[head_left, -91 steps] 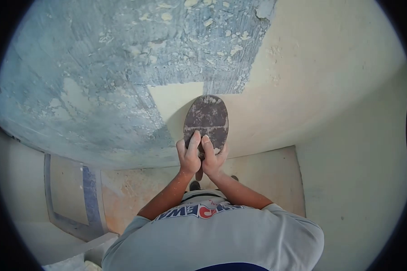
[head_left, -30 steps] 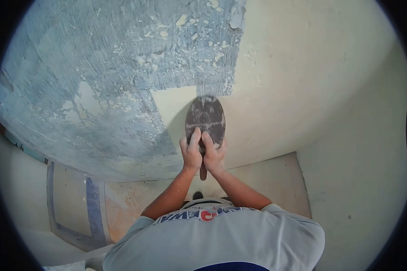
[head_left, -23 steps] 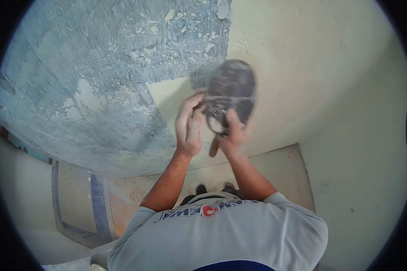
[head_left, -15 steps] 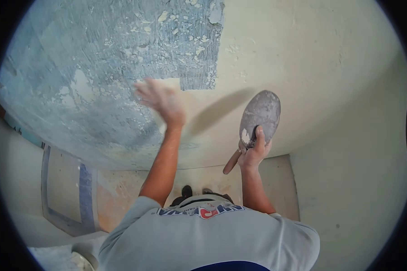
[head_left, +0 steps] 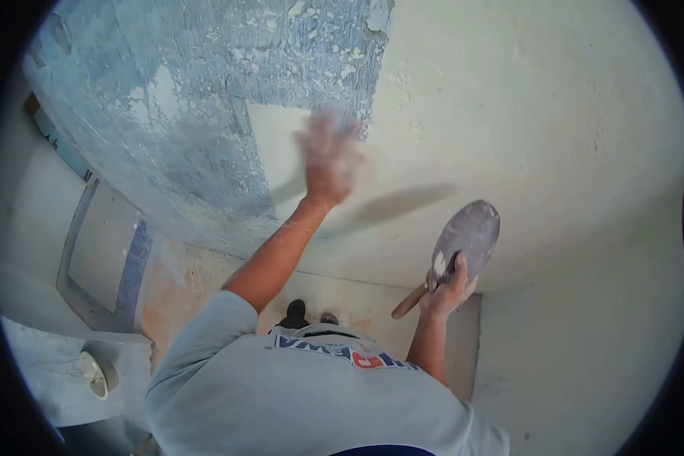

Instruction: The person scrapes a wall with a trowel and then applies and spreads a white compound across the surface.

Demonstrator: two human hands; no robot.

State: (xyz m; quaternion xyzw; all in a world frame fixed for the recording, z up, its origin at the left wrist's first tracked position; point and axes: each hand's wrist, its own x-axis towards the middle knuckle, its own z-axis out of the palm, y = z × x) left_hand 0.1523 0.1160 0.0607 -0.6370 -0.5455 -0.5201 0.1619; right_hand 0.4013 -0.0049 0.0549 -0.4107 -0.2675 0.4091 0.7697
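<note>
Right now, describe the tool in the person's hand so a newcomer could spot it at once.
Start at the cream wall with its scraped blue patch, then drop to its lower right, where the right hand is raised. It holds a round grey disc with a short wooden handle; it is the only dark, round thing against the pale plaster.

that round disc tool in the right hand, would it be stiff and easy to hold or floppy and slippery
Probably stiff: the disc shows a flat oval shape while held by one edge. Likely light enough, since the right hand alone carries it. Possibly slippery: pale dust marks its face.
</note>
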